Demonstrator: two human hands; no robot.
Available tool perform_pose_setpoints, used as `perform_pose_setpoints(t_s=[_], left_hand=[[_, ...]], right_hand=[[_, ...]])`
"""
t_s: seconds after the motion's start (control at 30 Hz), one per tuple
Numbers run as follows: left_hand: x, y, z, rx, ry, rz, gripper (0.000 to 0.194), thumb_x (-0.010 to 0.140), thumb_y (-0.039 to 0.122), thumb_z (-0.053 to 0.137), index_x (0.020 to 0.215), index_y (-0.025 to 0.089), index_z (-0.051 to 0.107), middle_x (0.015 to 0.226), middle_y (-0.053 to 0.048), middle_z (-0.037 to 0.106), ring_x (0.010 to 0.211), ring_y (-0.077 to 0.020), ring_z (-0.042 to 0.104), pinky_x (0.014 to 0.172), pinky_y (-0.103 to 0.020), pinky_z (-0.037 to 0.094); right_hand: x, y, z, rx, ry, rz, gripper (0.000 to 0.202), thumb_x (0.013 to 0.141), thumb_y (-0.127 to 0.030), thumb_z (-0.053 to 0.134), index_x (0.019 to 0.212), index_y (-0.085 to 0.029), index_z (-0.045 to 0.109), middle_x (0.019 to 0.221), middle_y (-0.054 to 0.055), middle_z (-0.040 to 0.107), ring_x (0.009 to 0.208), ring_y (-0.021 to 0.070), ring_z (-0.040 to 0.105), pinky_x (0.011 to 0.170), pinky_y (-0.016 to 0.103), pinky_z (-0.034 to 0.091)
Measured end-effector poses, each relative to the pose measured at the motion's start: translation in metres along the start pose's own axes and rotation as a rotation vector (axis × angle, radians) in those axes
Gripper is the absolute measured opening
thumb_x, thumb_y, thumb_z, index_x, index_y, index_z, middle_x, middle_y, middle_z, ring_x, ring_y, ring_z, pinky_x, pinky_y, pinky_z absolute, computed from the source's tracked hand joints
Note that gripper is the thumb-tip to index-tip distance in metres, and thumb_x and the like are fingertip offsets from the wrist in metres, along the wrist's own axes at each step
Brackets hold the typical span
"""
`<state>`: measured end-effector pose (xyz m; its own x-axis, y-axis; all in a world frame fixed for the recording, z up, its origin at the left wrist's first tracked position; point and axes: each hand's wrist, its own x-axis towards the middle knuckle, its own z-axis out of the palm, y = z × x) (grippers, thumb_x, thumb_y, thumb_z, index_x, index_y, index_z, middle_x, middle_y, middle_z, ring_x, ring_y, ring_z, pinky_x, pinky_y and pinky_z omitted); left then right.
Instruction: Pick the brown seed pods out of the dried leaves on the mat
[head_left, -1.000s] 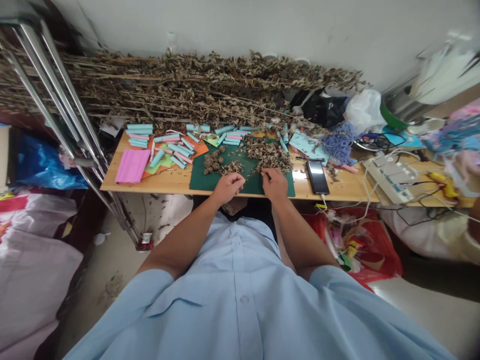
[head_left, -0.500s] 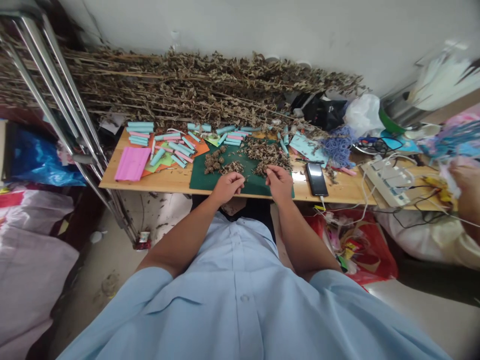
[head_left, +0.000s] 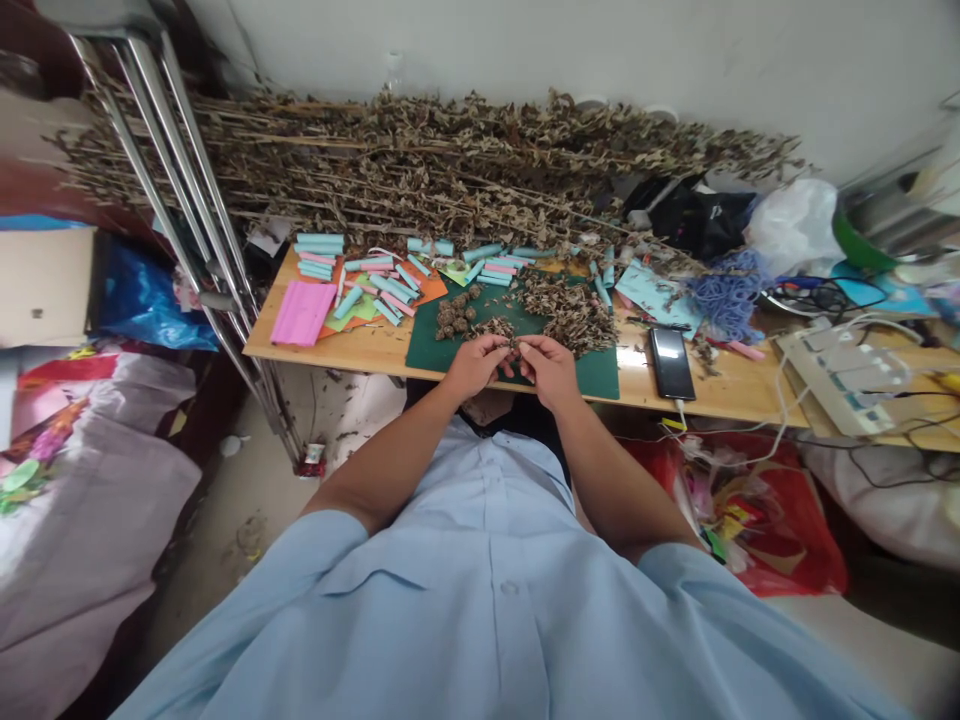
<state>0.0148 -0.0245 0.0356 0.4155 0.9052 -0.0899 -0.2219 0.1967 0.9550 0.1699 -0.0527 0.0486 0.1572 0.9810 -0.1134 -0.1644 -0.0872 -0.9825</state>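
My left hand (head_left: 477,367) and my right hand (head_left: 551,371) meet over the front edge of a green cutting mat (head_left: 424,357). Both are closed in a pinch, fingertips nearly touching, on a small bit of dried herb (head_left: 513,350) between them. Just beyond my left hand lies a small heap of crumbled leaves (head_left: 493,328), with a cluster of brown balls of rolled herb (head_left: 454,315) to its left. A larger pile of dried leaves (head_left: 574,312) spreads beyond my right hand.
Blue and pink paper rolls (head_left: 390,290) and a pink paper stack (head_left: 304,312) lie at left. A phone (head_left: 671,362) on a cable, blue yarn (head_left: 727,292) and a power strip (head_left: 836,375) are at right. Long dried stalks (head_left: 420,150) line the back; crutches (head_left: 187,180) lean at left.
My right hand has moved left from the large leaf pile to meet my left hand, and a bit of dried herb now sits between their fingertips. The view has shifted left.
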Motion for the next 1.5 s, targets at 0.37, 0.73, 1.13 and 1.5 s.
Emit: perform_pose_setpoints(t_s=[0.37,0.73,1.13,1.5], left_hand=[[0.001,0.002,0.001,-0.047,0.069,-0.058,0.027,0.089,0.034,0.067,0.105,0.013,0.061,0.078,-0.004,0.069,0.055,-0.0110,0.068,0.038,-0.014,0.034],[0.000,0.005,0.000,-0.075,0.049,-0.086,0.026,0.090,0.034,0.064,0.105,0.013,0.059,0.085,-0.007,0.071,0.061,-0.0138,0.071,0.038,-0.015,0.035],[0.002,-0.001,-0.001,-0.016,0.043,-0.032,0.038,0.080,0.036,0.074,0.106,0.014,0.057,0.079,-0.004,0.070,0.060,-0.0132,0.070,0.039,-0.014,0.036],[0.001,-0.002,-0.002,0.003,-0.011,0.010,0.045,0.082,0.034,0.073,0.118,0.012,0.059,0.075,-0.003,0.069,0.061,-0.0140,0.069,0.040,-0.016,0.039]], right_hand=[[0.003,0.003,-0.002,0.036,0.073,-0.009,0.032,0.074,-0.046,0.077,0.095,-0.023,0.068,0.076,-0.002,0.068,0.045,0.0064,0.048,0.038,0.020,0.027],[0.005,0.007,-0.003,0.075,0.122,0.000,0.036,0.072,-0.048,0.078,0.095,-0.022,0.067,0.076,-0.001,0.068,0.045,0.0062,0.046,0.039,0.021,0.028],[0.002,0.014,-0.004,0.022,0.043,-0.064,0.030,0.076,-0.044,0.078,0.095,-0.022,0.073,0.053,-0.007,0.055,0.045,0.0074,0.045,0.042,0.020,0.031],[-0.001,0.014,-0.004,-0.142,-0.011,-0.088,0.029,0.078,-0.044,0.075,0.096,-0.022,0.075,0.059,-0.005,0.061,0.050,0.0089,0.050,0.046,0.021,0.037]])
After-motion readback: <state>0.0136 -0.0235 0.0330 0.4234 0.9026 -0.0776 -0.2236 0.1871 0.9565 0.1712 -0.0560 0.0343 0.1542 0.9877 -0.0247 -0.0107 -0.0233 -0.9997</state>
